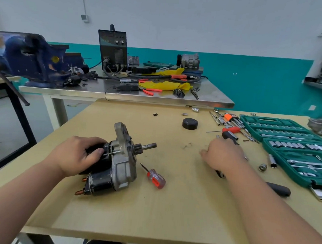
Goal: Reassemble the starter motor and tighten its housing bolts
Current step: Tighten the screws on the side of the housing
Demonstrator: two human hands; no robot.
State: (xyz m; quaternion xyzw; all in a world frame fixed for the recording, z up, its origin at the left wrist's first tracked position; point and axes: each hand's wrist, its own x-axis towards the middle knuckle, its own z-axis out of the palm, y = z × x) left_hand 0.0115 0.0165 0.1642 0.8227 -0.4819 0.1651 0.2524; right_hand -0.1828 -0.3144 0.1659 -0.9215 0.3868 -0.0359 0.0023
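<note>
The starter motor [118, 168] lies on its side on the wooden table [150, 215], its shaft pointing right and its copper terminals toward me. My left hand [77, 154] grips its black cylindrical body from above. My right hand [224, 156] rests palm down to the right, with its fingers reaching a red-and-black tool handle [230, 132]. The fingertips are hidden, so I cannot tell whether they hold it. A black round end cap [190, 123] sits apart at the far middle. A small red screwdriver [155, 178] lies just right of the motor.
An open green socket set case [286, 148] fills the right side, with loose sockets [262, 167] and hex keys [230, 118] beside it. A black-handled tool [279, 189] lies under my right forearm. Behind is a steel table [120, 96] with a blue vise [28, 57] and a welder [112, 49].
</note>
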